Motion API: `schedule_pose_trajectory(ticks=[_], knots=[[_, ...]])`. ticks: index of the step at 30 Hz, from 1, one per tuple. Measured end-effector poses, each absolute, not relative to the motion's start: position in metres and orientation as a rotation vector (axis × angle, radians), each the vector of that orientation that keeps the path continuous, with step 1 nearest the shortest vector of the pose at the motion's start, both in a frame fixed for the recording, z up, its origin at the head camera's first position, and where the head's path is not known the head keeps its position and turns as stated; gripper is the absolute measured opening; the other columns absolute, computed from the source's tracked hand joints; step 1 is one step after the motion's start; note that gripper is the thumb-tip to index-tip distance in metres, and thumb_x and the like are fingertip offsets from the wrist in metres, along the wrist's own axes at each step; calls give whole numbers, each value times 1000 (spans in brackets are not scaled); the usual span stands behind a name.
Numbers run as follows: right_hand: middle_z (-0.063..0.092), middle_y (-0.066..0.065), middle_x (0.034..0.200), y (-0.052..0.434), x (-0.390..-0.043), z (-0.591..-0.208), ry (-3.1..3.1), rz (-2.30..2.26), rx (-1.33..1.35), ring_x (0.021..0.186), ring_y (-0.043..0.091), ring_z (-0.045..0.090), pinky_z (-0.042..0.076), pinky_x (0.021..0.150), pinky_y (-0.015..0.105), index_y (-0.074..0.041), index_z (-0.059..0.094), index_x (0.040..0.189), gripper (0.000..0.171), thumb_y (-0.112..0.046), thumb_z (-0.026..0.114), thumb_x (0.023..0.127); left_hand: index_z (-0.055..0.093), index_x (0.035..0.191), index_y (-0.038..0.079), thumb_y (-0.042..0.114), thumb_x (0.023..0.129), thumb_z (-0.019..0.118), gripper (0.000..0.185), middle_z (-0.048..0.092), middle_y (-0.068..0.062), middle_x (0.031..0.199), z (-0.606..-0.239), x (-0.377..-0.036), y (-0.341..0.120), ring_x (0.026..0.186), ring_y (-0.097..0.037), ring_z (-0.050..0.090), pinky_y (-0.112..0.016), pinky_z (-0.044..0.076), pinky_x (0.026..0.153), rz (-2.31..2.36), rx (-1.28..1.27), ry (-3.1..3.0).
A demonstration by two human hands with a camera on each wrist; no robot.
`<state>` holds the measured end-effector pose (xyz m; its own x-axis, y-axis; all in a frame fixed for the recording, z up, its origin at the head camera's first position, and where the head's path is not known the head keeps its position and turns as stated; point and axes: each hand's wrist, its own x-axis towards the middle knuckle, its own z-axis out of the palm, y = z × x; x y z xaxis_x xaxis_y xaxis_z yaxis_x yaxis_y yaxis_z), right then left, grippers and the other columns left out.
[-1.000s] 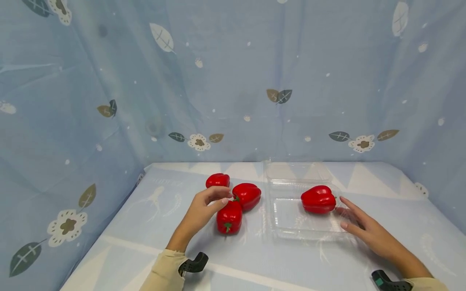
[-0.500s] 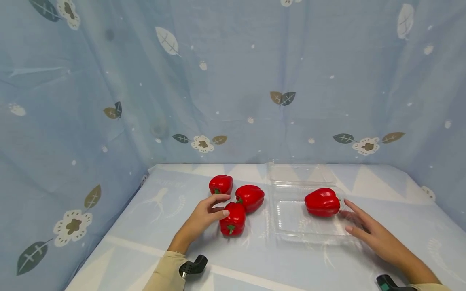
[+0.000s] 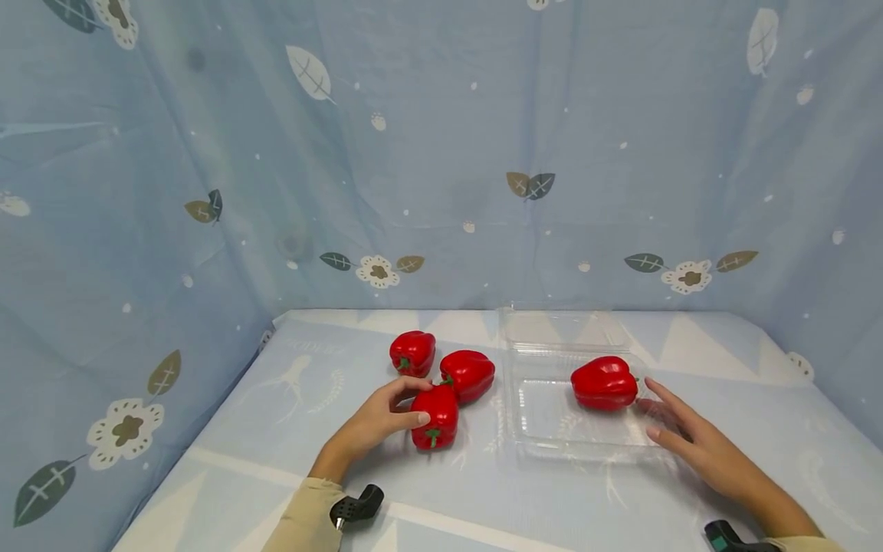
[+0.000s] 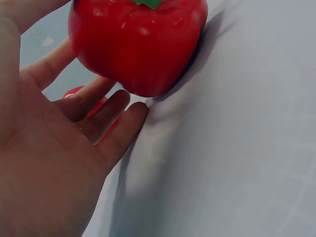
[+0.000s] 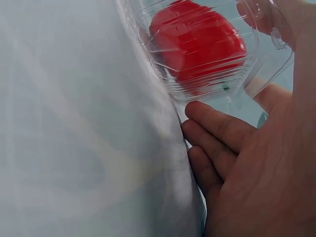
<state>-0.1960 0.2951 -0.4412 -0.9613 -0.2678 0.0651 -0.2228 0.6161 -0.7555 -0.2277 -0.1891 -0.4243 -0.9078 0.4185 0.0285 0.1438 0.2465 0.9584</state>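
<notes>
- Here, the left hand [image 3: 375, 420] curls its fingers and thumb round the nearest red pepper [image 3: 434, 418], resting on the bench [image 3: 276, 429] left of centre.
- Right hand [image 3: 697, 445], fingers spread, touches the clear tray [image 3: 552, 429] holding another pepper [image 3: 604, 382].

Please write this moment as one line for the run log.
left hand: grips near pepper | right hand: rests against clear box | in box: one pepper | on table: two more peppers

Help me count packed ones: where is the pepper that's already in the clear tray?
In the head view, the pepper lies right of centre in the clear tray, at its far right side, just beyond the right hand.
</notes>
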Motion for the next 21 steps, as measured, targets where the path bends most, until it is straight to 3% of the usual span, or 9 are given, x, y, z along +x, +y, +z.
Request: schedule_pose_trajectory(ticks=[8,21], knots=[[43,26,139,292,-194,-442,2787,-1283,-436,128,51,34,43,87,64,-18,11,154,72,-34,52,97,53,124,12,21,83,73,46,53,-8,129,-428,-226,-192,117,-28,50,-35,47,91,1743,476,2311],[40,25,141,295,-192,-437,2771,-1258,-366,126,49,35,45,86,63,-20,10,154,73,-38,52,97,54,123,20,29,79,76,50,52,-3,127,-427,-230,-191,120,-28,47,-39,49,90,1777,418,2345]])
